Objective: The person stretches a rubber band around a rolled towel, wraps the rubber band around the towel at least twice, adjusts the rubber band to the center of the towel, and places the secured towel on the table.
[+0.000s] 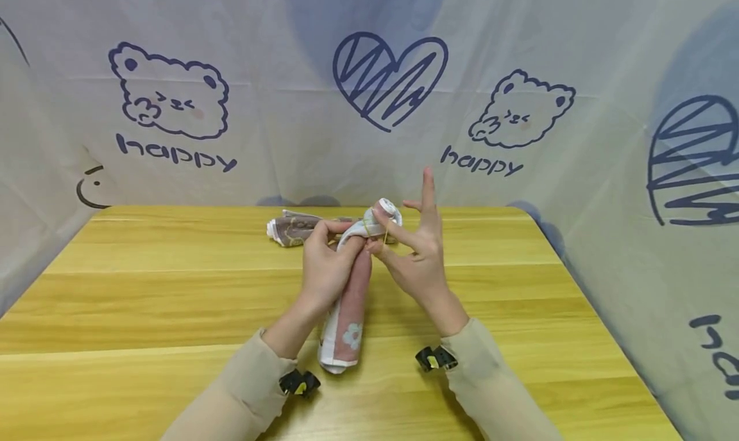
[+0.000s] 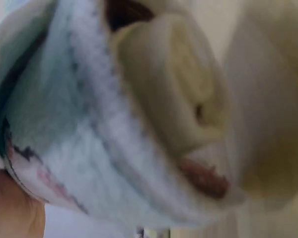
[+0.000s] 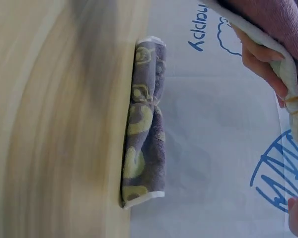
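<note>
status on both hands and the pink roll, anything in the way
Left hand grips pink towel roll. Right hand at the roll's yellow band. Brown towel roll lies beyond, seemingly not blocking.

Pink towel [image 3: 283, 22] cut off, right wrist view

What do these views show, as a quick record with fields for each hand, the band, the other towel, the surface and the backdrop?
Left hand: grips the rolled pink-and-white towel
Right hand: holds a strand of the yellow rubber band stretched
Band: looped around the pink-and-white towel's far part
Surface: wood-grain table
Other towel: rolled gray-brown towel with yellow patterns, cinched between its ends, lying on the table
Backdrop: pale cloth printed with bears, hearts and "happy"
</note>
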A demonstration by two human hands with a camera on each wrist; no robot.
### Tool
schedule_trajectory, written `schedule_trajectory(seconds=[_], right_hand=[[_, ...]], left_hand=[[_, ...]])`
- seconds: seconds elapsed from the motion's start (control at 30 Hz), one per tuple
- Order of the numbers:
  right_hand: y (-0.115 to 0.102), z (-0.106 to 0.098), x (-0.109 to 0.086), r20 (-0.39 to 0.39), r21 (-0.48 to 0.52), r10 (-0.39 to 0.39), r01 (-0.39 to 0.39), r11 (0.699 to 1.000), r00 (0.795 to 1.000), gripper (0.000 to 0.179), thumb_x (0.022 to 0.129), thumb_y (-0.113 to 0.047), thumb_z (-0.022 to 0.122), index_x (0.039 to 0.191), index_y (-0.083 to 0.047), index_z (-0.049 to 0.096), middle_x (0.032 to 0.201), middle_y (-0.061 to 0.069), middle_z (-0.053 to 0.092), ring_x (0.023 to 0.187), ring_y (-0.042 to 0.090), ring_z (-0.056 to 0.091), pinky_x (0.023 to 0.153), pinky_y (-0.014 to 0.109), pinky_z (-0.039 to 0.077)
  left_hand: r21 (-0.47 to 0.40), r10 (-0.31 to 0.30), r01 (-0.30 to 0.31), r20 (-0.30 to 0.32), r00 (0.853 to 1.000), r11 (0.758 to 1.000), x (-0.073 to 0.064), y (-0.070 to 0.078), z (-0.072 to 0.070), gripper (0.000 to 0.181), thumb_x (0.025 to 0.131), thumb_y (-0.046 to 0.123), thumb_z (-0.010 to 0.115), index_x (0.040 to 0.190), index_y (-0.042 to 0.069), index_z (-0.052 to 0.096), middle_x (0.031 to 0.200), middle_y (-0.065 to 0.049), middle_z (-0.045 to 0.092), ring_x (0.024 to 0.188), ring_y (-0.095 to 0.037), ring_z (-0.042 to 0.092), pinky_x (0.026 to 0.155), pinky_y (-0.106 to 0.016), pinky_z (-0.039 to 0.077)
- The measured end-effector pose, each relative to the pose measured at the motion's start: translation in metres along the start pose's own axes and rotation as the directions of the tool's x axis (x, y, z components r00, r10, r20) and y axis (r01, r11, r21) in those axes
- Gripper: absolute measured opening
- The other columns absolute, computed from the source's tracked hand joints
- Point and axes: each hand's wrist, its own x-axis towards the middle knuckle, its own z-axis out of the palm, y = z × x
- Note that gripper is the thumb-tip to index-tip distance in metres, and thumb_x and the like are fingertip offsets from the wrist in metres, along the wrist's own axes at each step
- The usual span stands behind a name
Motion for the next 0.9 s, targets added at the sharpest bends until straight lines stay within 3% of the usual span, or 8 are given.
schedule_trajectory(seconds=[0.2, 0.37, 0.5, 0.6, 0.73, 0.77, 0.83, 0.9], right_hand=[[0.001, 0.002, -0.003, 0.039, 0.050, 0.178, -0.180, 0.982, 0.983, 0.060, 0.099, -0.058, 0.057, 0.130, -0.009, 0.072, 0.174, 0.016, -0.002, 0.127, 0.038, 0.054, 0.103, 0.052, 0.048], [0.001, 0.000, -0.007, 0.093, 0.188, 0.368, -0.380, 0.906, 0.925, 0.055, 0.099, -0.048, 0.060, 0.134, -0.007, 0.069, 0.174, -0.001, 0.008, 0.139, 0.031, 0.052, 0.109, 0.036, 0.048], [0.000, -0.001, -0.009, 0.158, 0.247, 0.427, -0.455, 0.856, 0.890, 0.056, 0.097, -0.047, 0.062, 0.134, -0.006, 0.069, 0.173, -0.003, 0.016, 0.141, 0.026, 0.051, 0.106, 0.022, 0.048], [0.000, -0.001, -0.009, 0.179, 0.238, 0.401, -0.435, 0.869, 0.899, 0.059, 0.097, -0.052, 0.061, 0.130, -0.004, 0.071, 0.173, -0.002, 0.018, 0.135, 0.023, 0.054, 0.094, 0.017, 0.050], [0.000, 0.001, -0.009, 0.218, 0.229, 0.315, -0.362, 0.904, 0.924, 0.062, 0.097, -0.056, 0.060, 0.126, -0.002, 0.073, 0.174, 0.003, 0.017, 0.147, 0.023, 0.040, 0.101, 0.019, 0.046], [0.000, 0.001, -0.009, 0.229, 0.239, 0.295, -0.348, 0.907, 0.928, 0.062, 0.098, -0.055, 0.061, 0.125, -0.001, 0.073, 0.174, 0.003, 0.016, 0.152, 0.024, 0.033, 0.106, 0.021, 0.044], [-0.001, 0.002, -0.010, 0.243, 0.269, 0.270, -0.332, 0.904, 0.932, 0.060, 0.098, -0.053, 0.062, 0.125, 0.000, 0.073, 0.173, 0.004, 0.016, 0.156, 0.026, 0.025, 0.113, 0.025, 0.040], [-0.002, 0.002, -0.010, 0.241, 0.294, 0.261, -0.326, 0.899, 0.935, 0.058, 0.097, -0.050, 0.065, 0.123, 0.001, 0.073, 0.173, 0.004, 0.018, 0.156, 0.026, 0.025, 0.117, 0.029, 0.038]], left_hand=[[-0.082, 0.018, -0.019, -0.017, 1.000, 0.996, -0.007, -0.004, 0.007, 0.023, 0.094, -0.002, 0.069, 0.114, -0.007, 0.058, 0.116, -0.022, 0.064, 0.077, -0.014, 0.071, 0.067, -0.024, 0.061], [-0.061, 0.000, 0.007, 0.104, 0.995, 0.998, -0.008, -0.006, 0.007, 0.025, 0.097, 0.000, 0.067, 0.120, -0.006, 0.057, 0.123, -0.021, 0.062, 0.081, -0.011, 0.069, 0.067, -0.022, 0.058], [-0.049, -0.081, 0.094, 0.221, 0.972, 0.994, 0.000, -0.004, -0.001, 0.026, 0.100, 0.008, 0.064, 0.123, -0.003, 0.059, 0.121, -0.014, 0.064, 0.090, -0.012, 0.066, 0.075, -0.022, 0.057], [-0.133, -0.163, 0.224, 0.359, 0.919, 0.966, 0.008, -0.002, -0.010, 0.026, 0.106, 0.022, 0.053, 0.115, 0.001, 0.064, 0.103, -0.007, 0.068, 0.083, -0.013, 0.065, 0.073, -0.024, 0.055], [-0.169, -0.262, 0.410, 0.545, 0.797, 0.896, 0.017, 0.000, -0.021, 0.043, 0.110, 0.038, 0.037, 0.104, 0.011, 0.069, 0.082, -0.003, 0.069, 0.070, -0.016, 0.063, 0.065, -0.027, 0.052], [-0.153, -0.273, 0.427, 0.570, 0.775, 0.891, 0.018, 0.000, -0.023, 0.045, 0.111, 0.040, 0.036, 0.101, 0.011, 0.070, 0.080, -0.003, 0.068, 0.068, -0.015, 0.062, 0.064, -0.027, 0.050], [-0.107, -0.289, 0.428, 0.591, 0.753, 0.898, 0.019, -0.001, -0.026, 0.040, 0.111, 0.038, 0.040, 0.101, 0.016, 0.071, 0.081, -0.001, 0.069, 0.071, -0.013, 0.061, 0.065, -0.025, 0.050], [-0.081, -0.283, 0.404, 0.590, 0.756, 0.911, 0.019, -0.001, -0.027, 0.032, 0.111, 0.033, 0.045, 0.104, 0.017, 0.072, 0.085, 0.000, 0.068, 0.073, -0.011, 0.059, 0.066, -0.024, 0.048]])
